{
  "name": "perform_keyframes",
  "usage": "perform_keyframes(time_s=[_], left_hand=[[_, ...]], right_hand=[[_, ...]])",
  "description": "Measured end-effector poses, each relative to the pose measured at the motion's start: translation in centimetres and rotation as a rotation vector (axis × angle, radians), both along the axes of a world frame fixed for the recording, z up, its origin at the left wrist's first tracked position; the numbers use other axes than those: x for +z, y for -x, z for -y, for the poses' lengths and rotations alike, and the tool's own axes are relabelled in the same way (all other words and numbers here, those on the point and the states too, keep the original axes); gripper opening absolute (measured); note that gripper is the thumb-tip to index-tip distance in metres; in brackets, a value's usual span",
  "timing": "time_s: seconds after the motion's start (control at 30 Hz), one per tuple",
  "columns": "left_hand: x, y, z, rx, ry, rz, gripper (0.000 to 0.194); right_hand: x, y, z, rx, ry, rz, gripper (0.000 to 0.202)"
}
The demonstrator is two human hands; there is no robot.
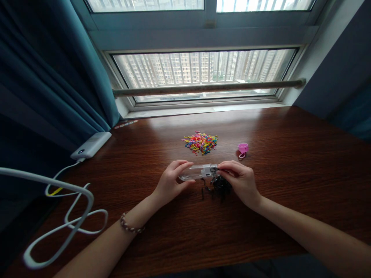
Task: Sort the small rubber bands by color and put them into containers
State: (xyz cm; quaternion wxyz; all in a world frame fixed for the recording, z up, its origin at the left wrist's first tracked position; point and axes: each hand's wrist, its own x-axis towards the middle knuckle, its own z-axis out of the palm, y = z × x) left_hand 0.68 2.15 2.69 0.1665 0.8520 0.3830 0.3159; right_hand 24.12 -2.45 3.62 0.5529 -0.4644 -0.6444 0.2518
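My left hand (174,178) is wrapped round the base of a clear bottle (198,172), which lies on its side with its mouth toward the right. At that mouth the fingers of my right hand (240,181) are pinched together; what they hold, if anything, is hidden. Directly below, partly behind my right hand, is a heap of small black bands (220,186), with a few loose ones at its left. A pile of small coloured bands (202,143) lies beyond the bottle. Farther right sits a pink cap (243,148) with a loop.
A brown wooden table (162,239) carries everything. On the left are a white power bank (91,146) and its looped white cable (87,200), which rises close to the camera. Blue curtain (58,65) hangs at the left, and a window with a rail (208,89) is behind the table.
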Motion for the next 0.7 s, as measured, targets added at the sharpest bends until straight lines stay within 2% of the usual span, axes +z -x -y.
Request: perform_keyframes(time_s=[0.23,0.33,0.43,0.5,0.57,0.63,0.7], left_hand=[[-0.1,0.2,-0.6,0.08,0.053,0.084,0.042],[-0.3,0.3,-0.8,0.122,0.129,0.182,0.043],[-0.7,0.3,-1.0,0.119,0.247,0.33,0.046],[-0.8,0.3,-1.0,0.116,0.276,0.387,0.046],[-0.7,0.2,-0.9,0.124,0.258,0.371,0.045],[-0.5,0.2,-0.8,0.132,0.223,0.318,0.046],[-0.3,0.2,-0.6,0.141,0.173,0.262,0.046]], right_hand=[[0.8,-0.7,-0.2,-0.052,0.015,0.171,0.014],[1.4,-1.1,-0.1,-0.052,0.083,0.459,0.018],[1.7,-1.1,0.3,-0.021,0.152,0.801,0.034],[1.5,-1.0,0.6,-0.002,0.172,0.924,0.041],[1.2,-0.9,0.7,0.033,0.181,0.949,0.033],[0.8,-0.8,0.7,0.067,0.184,0.907,0.02],[0.6,-0.7,0.6,0.086,0.188,0.832,0.016]])
